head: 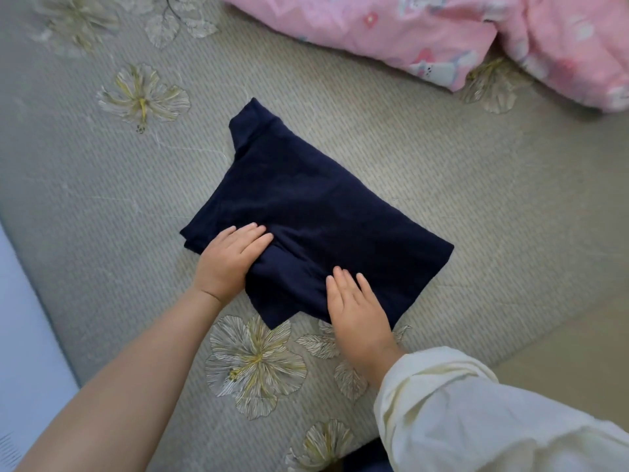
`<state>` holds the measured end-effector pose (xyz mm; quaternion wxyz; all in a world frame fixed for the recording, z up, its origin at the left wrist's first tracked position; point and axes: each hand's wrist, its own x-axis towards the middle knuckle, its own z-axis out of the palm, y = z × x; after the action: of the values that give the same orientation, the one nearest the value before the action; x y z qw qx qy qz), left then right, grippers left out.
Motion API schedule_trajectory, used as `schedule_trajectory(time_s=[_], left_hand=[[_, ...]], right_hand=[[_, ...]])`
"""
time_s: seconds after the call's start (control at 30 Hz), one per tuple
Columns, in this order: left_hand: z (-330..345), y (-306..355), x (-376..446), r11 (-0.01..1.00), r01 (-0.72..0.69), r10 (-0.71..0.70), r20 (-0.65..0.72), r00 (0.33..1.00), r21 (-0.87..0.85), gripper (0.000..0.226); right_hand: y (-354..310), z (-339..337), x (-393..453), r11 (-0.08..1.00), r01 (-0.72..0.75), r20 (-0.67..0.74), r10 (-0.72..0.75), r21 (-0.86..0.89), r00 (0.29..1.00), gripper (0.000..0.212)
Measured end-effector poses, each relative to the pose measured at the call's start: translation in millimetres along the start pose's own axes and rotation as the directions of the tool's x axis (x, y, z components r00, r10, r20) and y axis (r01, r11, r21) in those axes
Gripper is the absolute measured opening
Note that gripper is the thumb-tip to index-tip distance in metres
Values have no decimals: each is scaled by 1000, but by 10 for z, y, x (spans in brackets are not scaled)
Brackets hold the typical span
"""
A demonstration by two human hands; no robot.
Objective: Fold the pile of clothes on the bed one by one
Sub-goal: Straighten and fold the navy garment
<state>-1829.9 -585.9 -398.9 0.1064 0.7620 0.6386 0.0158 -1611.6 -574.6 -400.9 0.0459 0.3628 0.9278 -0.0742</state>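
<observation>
Pink quilt (442,39) beyond hand-pressed navy garment (316,199)

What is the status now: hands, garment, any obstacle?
Left hand and right hand both flat on the navy garment. Garment partly folded on the bed. Pink blanket apart, not blocking.

navy garment (306,199), pink quilt (442,39) on bed (442,206)

no readable text, no labels, no brands, no numbers
</observation>
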Motion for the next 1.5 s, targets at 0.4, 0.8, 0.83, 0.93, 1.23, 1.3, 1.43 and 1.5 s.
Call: schedule_trajectory(time_s=[0.4,0.8,0.83,0.93,1.23,1.3,1.43,1.5], left_hand=[[-1463,1144,1451,951,-206,265,-268,926,232,40],[-2664,4610,3671,845,-369,431,-83,899,386,54],[-2732,4941,3849,842,-363,430,-89,898,400,54],[-2997,5916,4341,798,-380,493,-144,858,468,55],[-3798,8209,5769,779,-437,574,-232,786,450,56],[-3870,8593,6153,777,-447,581,-232,780,444,55],[-3937,9290,7105,768,-480,602,-224,766,423,54],[-4009,9635,7614,758,-504,621,-221,752,415,53]], right_hand=[[1743,-1531,-214,982,-187,-406,169,-6,898,51],[4712,-3200,-2288,843,-528,-532,403,-101,745,58],[4980,-3341,-2491,824,-555,-552,413,-113,724,58],[5738,-3757,-3077,759,-637,-608,443,-137,659,59],[7693,-4718,-4176,609,-792,-652,585,-39,482,58],[8202,-4824,-4289,580,-814,-595,647,-20,476,57],[9341,-5034,-4376,556,-831,-508,714,-7,482,56],[9892,-5214,-4395,541,-841,-482,731,-22,483,57]])
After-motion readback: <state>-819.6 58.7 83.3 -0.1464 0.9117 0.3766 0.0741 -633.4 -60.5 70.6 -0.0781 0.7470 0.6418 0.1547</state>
